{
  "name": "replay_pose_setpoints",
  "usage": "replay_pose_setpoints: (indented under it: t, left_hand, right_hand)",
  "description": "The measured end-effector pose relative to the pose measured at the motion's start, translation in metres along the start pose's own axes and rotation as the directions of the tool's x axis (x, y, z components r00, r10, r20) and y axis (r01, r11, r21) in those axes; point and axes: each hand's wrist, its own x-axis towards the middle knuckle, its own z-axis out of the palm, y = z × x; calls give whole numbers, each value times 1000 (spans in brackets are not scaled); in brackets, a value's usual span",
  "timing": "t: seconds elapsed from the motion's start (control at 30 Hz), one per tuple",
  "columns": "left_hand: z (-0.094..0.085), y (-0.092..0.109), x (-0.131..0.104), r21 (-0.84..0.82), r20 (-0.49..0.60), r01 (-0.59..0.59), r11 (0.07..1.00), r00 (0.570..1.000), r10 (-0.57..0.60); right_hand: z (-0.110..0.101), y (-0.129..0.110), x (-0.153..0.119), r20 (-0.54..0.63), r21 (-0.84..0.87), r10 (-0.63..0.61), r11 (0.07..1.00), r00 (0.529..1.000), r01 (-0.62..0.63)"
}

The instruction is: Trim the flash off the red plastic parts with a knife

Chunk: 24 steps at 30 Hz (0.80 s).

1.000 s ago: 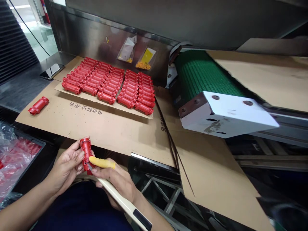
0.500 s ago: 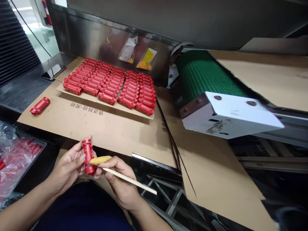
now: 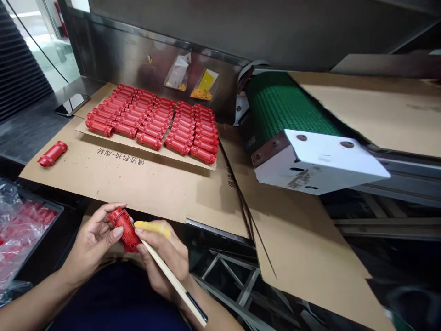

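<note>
My left hand (image 3: 92,239) is closed around a red tubular part (image 3: 124,228), thumb along its side. The part is tilted, its upper end leaning left, and dark outlines edge its recessed face. A slim, pale wooden stick (image 3: 172,278) with a black piece near its lower end is pinched in my right hand (image 3: 168,257). The stick's working tip is hidden by the fingers at the part's right side. A yellow cover, like a finger cot (image 3: 151,227), sits on a right-hand finger close against the part.
Rows of similar red parts (image 3: 149,140) lie on a cardboard sheet ahead. A single red part (image 3: 52,153) rests at left, near a phone (image 3: 72,105). Bagged red pieces (image 3: 27,225) fill a bin at lower left. A green conveyor (image 3: 292,105) with a white metal end juts in from the right.
The red part has gone from nearly upright to leaning left in my left hand. The wooden stick has swung steeper, its free end lower, and its black piece now shows.
</note>
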Motion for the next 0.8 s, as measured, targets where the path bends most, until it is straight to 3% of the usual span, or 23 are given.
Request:
replay_pose_setpoints:
  t: [0.13,0.33,0.47,0.6,0.7,0.8]
  left_hand:
    - [-5,-1,0,75,61,33,997,997,-38]
    - [-6,-2,1,68,110,83,994,990,-90]
    - [-1,1,2,-76,143,141,987,981,-129]
    - [3,8,4,-288,252,321,902,934,-252]
    - [6,13,5,-353,279,436,828,894,-351]
    - [9,15,4,-372,265,497,784,866,-424]
  right_hand:
    - [0,-3,-2,-65,12,55,998,996,-54]
    - [3,-5,0,-50,8,75,997,996,-75]
    - [0,-4,-2,-78,-4,105,994,991,-106]
    - [-13,1,1,-137,-91,209,971,968,-223]
    - [-22,5,13,-40,-45,405,913,914,-406]
    - [-22,7,24,212,173,584,767,784,-618]
